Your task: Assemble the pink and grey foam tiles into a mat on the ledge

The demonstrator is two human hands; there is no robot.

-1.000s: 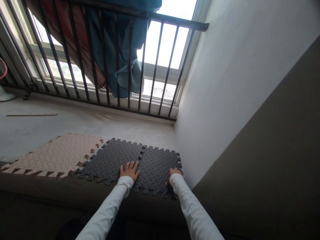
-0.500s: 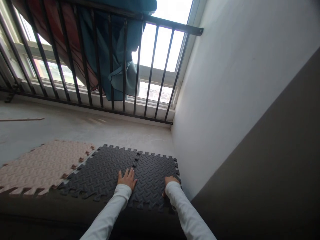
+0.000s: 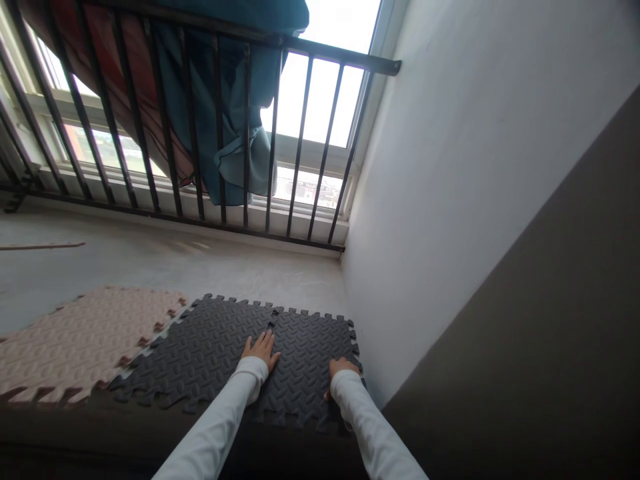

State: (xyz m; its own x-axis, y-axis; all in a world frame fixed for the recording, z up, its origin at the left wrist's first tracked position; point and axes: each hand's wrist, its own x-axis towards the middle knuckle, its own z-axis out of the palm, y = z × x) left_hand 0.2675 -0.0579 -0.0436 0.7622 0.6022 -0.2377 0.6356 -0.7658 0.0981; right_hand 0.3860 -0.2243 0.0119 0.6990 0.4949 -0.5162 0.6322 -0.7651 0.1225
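Observation:
Two black foam mat tiles with a raised tread pattern lie side by side, the left tile [image 3: 200, 353] and the right tile [image 3: 305, 373]. A jagged seam runs between them, with small gaps showing near its far end. My left hand [image 3: 261, 349] rests flat with fingers spread over the left tile beside the seam. At the right tile's outer edge, near the wall, my right hand [image 3: 343, 368] is closed with its fingers curled at the border; the sleeve and hand hide part of that edge.
Pink foam mat tiles [image 3: 95, 340] lie to the left, a narrow gap from the black ones. A white wall [image 3: 425, 200] rises close on the right. Beyond the floor stands a dark metal railing [image 3: 220, 227], with a blue-and-red cloth [image 3: 200, 120] hanging behind its bars. A thin stick [image 3: 45, 246] lies far left.
My left hand has slid slightly forward and right, closer to the seam. My right hand stays at the right tile's edge. The view has shifted slightly.

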